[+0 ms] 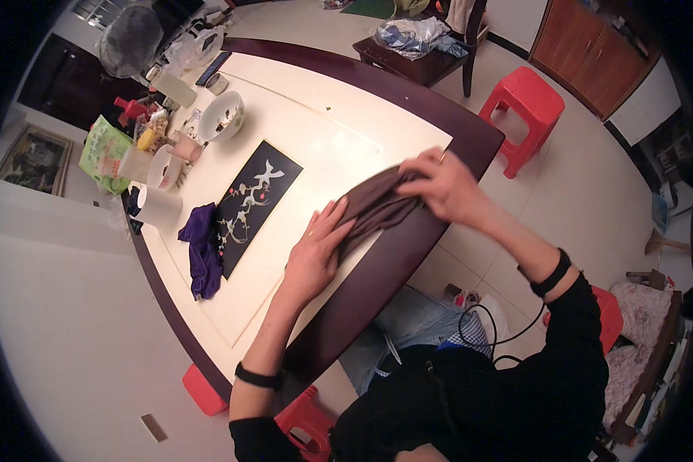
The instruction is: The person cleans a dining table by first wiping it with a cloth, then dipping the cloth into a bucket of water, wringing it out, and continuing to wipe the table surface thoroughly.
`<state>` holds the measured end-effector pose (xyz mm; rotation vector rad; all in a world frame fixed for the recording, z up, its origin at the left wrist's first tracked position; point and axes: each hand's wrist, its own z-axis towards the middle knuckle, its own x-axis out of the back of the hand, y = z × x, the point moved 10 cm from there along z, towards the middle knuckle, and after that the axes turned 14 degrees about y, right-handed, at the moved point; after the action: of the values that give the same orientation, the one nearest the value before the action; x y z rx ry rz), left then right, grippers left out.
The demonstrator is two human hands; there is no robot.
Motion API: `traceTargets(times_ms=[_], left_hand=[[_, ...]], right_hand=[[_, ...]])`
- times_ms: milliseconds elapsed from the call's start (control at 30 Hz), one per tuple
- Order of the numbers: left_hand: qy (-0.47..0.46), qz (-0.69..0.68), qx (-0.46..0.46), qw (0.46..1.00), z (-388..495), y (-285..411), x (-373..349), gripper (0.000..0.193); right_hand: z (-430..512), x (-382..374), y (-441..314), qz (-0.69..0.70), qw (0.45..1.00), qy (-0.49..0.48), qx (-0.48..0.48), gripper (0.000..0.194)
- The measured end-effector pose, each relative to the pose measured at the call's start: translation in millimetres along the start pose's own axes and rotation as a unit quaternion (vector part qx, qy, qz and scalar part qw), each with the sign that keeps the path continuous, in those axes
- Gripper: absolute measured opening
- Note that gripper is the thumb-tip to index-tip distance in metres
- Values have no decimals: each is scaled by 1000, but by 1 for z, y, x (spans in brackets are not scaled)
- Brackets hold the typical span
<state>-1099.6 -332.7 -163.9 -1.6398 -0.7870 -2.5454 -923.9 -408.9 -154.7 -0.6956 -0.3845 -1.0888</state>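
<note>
A dark brown cloth [372,202], folded and creased, lies along the near edge of the white tabletop. My left hand [317,251] rests flat over its left end, fingers spread on the fabric. At the other end, my right hand [447,187] pinches the cloth between thumb and fingers, close to the table corner. Left of the cloth is a black rectangular panel [268,196] with white bird and blossom figures and a pale border. A crumpled purple cloth [203,260] touches the panel's left side.
Along the table's far left side stand a white bowl [222,118], a second bowl [164,167], a white paper roll [160,207], a green bag [107,156] and a capped bottle [170,86]. Red plastic stool [522,112] and wooden chair [418,63] stand beyond the dark table rim [375,277].
</note>
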Motion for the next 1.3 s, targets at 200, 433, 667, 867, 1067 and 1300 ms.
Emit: traceTargets(times_ms=[200, 433, 667, 867, 1067, 1300], left_hand=[[36, -16, -49, 998, 86, 7, -43, 50], [61, -14, -51, 997, 107, 5, -55, 49], [18, -37, -50, 998, 77, 6, -46, 48], [1, -74, -21, 997, 40, -6, -16, 50], [31, -93, 25, 995, 38, -13, -9, 62], [49, -66, 33, 996, 39, -20, -6, 50]], right_hand=[[10, 27, 93, -54, 997, 35, -49, 33], [9, 23, 105, -120, 988, 13, -100, 38], [-6, 14, 12, -101, 993, 15, -55, 29], [-10, -7, -25, 56, 997, -24, -45, 26], [40, -23, 61, 22, 997, -38, -71, 23], [22, -15, 35, 35, 995, -69, -60, 29]])
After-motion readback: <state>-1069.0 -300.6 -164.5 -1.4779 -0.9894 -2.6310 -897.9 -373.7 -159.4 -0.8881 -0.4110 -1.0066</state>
